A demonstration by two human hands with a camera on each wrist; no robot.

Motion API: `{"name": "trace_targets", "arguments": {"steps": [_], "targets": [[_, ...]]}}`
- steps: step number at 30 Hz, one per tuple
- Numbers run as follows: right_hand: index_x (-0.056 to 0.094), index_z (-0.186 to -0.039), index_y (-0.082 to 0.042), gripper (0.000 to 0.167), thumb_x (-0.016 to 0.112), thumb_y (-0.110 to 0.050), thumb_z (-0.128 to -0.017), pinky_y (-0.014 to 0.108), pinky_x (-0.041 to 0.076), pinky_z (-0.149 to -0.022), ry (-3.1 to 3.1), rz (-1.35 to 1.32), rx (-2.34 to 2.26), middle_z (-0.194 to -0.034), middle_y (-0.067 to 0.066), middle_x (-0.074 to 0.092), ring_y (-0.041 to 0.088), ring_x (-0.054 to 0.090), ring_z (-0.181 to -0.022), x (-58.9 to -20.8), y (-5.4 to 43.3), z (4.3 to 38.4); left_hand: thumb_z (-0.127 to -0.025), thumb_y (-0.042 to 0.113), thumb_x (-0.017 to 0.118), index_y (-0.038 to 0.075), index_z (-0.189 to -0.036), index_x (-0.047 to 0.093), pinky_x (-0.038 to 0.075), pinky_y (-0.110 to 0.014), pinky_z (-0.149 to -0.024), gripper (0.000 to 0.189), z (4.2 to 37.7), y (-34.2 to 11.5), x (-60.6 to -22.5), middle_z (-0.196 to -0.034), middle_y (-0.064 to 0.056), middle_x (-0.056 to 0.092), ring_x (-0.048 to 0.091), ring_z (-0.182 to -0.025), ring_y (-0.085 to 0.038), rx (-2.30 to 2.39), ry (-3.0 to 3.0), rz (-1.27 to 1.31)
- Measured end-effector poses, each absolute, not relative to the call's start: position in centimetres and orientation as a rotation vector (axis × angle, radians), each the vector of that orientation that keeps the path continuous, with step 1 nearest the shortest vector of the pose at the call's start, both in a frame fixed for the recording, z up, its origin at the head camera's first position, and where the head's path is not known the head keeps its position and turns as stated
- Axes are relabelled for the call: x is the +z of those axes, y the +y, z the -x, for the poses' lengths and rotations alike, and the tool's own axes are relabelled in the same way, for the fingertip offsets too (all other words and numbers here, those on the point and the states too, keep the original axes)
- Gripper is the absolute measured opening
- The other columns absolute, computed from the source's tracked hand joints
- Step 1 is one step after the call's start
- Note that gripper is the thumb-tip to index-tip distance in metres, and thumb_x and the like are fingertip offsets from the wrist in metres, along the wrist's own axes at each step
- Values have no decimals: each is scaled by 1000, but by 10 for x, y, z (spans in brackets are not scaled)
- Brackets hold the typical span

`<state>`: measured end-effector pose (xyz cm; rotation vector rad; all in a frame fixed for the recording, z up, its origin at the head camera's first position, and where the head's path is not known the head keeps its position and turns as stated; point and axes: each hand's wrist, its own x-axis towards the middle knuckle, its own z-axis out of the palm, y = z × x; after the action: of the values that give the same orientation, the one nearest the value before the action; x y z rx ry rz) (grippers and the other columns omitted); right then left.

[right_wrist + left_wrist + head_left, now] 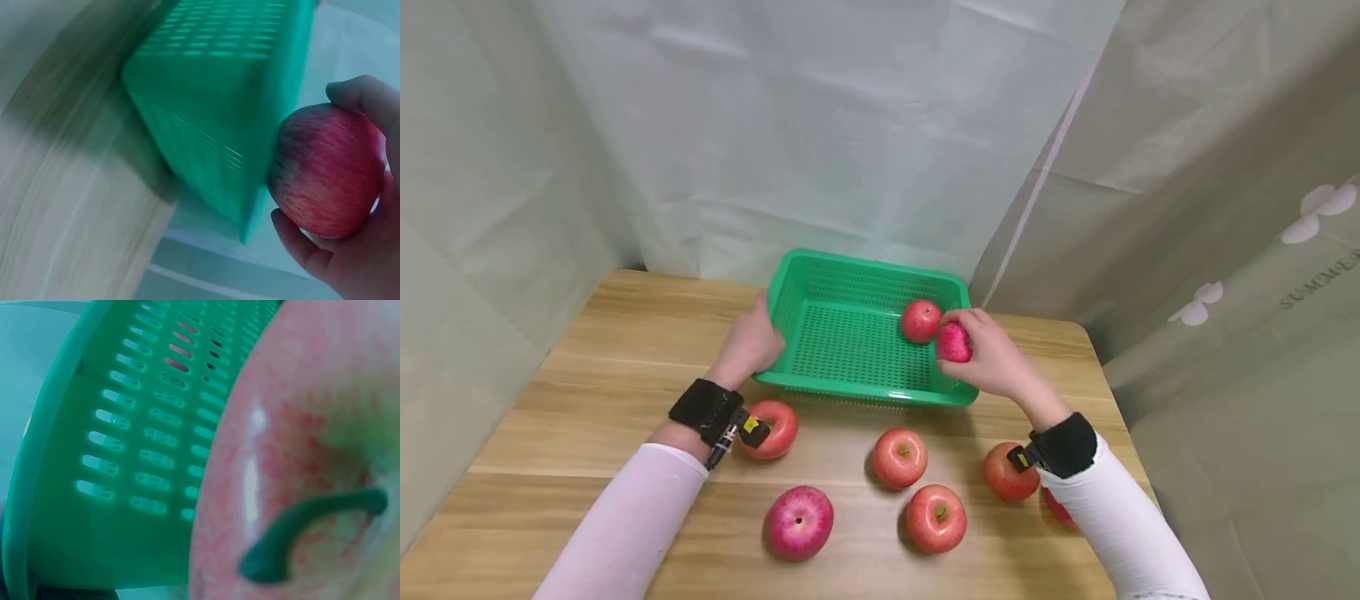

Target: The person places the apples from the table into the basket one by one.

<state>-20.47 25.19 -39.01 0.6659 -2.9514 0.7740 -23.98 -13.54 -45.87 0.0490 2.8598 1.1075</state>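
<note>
A green perforated plastic basket (857, 387) sits at the back of the wooden table. With curled fingers my left hand (751, 337) grips its left rim. Over the basket's right end, my right hand (991, 354) holds a dark pink apple (953, 342) between thumb and fingers. In the right wrist view that apple (331, 172) is beside the basket's rim, with the thumb on one side and fingers on the other. Another red apple (921, 321) lies inside the basket, at the right. Close up in the left wrist view, an apple (300, 425) with a green stem covers part of the basket wall (69, 531).
In front of the basket, several apples lie on the table: one (775, 429) by my left wrist, a pinker one (800, 522), two red ones (900, 458) near the middle, and others (1011, 472) partly behind my right wrist. Pale curtains (850, 125) hang behind the table.
</note>
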Motion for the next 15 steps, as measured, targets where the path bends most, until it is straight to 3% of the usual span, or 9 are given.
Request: {"name": "trace_targets", "arguments": {"steps": [5,10,15], "targets": [[62,-137,-11,63,85,-25,-80,51,57,-91,-2969,-766,620,-142,18,51,38,52,-125,-406,238,220,-100,3,49,-9,-166,10,53,-46,-67,78,240,-137,-459,-116,-38,62,65,-86,-40,1082,2875,-43],[61,-141,-11,66,86,-24,-81,47,56,-91,-3002,-891,504,-137,16,55,35,53,-122,-412,232,227,-101,5,48,-7,-167,5,52,-43,-64,80,240,-136,-458,-116,-36,62,65,-84,-38,1089,2848,-26],[68,-138,-17,56,86,-25,-85,47,55,-94,-3047,-1087,388,-138,13,58,33,54,-122,-418,234,232,-102,5,47,-7,-168,4,51,-42,-62,80,240,-134,-457,-112,-36,63,65,-80,-37,1083,2858,-32]]}}
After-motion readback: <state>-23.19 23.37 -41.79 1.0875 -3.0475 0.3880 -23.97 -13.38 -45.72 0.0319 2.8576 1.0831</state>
